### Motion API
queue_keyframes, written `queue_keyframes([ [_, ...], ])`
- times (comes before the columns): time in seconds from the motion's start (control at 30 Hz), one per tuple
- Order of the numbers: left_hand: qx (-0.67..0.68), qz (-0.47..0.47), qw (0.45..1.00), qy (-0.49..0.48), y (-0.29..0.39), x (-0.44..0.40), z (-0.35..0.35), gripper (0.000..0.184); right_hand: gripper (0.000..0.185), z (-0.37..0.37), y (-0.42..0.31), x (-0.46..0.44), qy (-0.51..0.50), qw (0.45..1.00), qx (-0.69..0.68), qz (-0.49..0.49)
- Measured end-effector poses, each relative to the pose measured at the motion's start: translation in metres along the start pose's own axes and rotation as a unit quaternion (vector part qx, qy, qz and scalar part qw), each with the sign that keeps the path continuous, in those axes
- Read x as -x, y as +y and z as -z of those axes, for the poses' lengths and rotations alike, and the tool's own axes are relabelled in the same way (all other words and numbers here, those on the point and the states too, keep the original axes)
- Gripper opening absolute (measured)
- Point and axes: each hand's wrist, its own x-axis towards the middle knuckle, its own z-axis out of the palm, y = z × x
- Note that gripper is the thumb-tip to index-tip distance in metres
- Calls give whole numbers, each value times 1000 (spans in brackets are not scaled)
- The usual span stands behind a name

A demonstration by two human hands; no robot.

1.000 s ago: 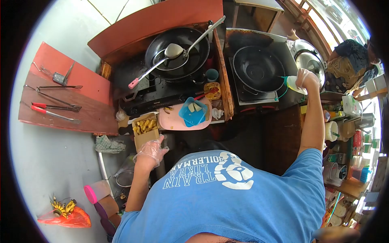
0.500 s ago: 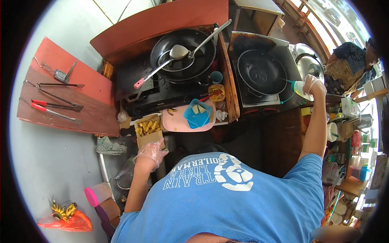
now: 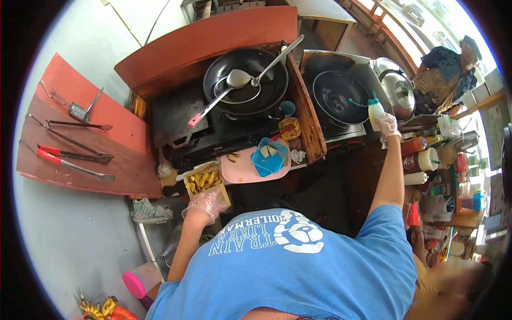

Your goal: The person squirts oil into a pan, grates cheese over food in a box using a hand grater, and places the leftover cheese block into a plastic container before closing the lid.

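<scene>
One gloved hand, the left (image 3: pixel 206 205), lies over the near end of a cardboard box (image 3: pixel 225 196) of golden-brown pieces (image 3: pixel 202 182); I cannot fairly tell whether its fingers grip or merely rest. Just beside the box, a pink tray (image 3: pixel 238 170) carries a blue container (image 3: pixel 271 167). Farther out, the right hand (image 3: pixel 389 126) is closed around a squeeze bottle (image 3: pixel 376 111), nozzle up, by the rim of the right-hand wok (image 3: pixel 335 101). The step in hand seems to be working with this bottle at the wok; moving it would call for a secure hold and a clear path past the rim. Fingers cover the bottle's lower part, and glare masks the wok's bottom. Beyond a lidded pot (image 3: pixel 401 96) is a person (image 3: pixel 445 74).
</scene>
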Motion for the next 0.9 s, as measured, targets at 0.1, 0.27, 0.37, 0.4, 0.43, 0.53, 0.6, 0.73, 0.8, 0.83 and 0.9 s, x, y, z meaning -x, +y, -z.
queue_keyframes([
  [0.1, 5, -48, 999, 10, -6, -13, 3, 59, 35, -20, -29, 33, 107, 972, -210, -15],
  [0.27, 54, -159, 985, 35, 4, -31, 20, 48, 33, -14, -201, 117, 168, 916, -363, 15],
  [0.37, 73, -319, 907, 264, -7, -63, -7, 59, 30, -45, -302, 166, 81, 898, -431, 19],
  [0.4, 125, -303, 894, 306, 2, -54, 8, 62, 31, -64, -333, 180, 20, 879, -476, 38],
  [0.43, 174, -279, 877, 350, 9, -42, 27, 66, 33, -86, -366, 196, -22, 877, -478, 46],
  [0.53, 407, -146, 823, 368, -14, -29, 36, 72, 39, -172, -449, 232, -165, 895, -407, 81],
  [0.6, 482, -85, 786, 378, -55, -26, 32, 68, 42, -232, -496, 254, -225, 904, -334, 143],
  [0.73, 590, 56, 702, 395, -155, -25, 2, 49, 49, -353, -551, 283, -286, 865, -239, 337],
  [0.8, 590, 98, 685, 416, -194, -25, -16, 47, 53, -374, -574, 297, -269, 824, -100, 488],
  [0.83, 583, 128, 681, 424, -205, -26, -22, 46, 56, -377, -583, 300, -264, 776, 25, 572],
  [0.9, 615, 117, 645, 439, -222, -43, -36, 47, 59, -399, -563, 318, -356, 836, -273, 316],
])
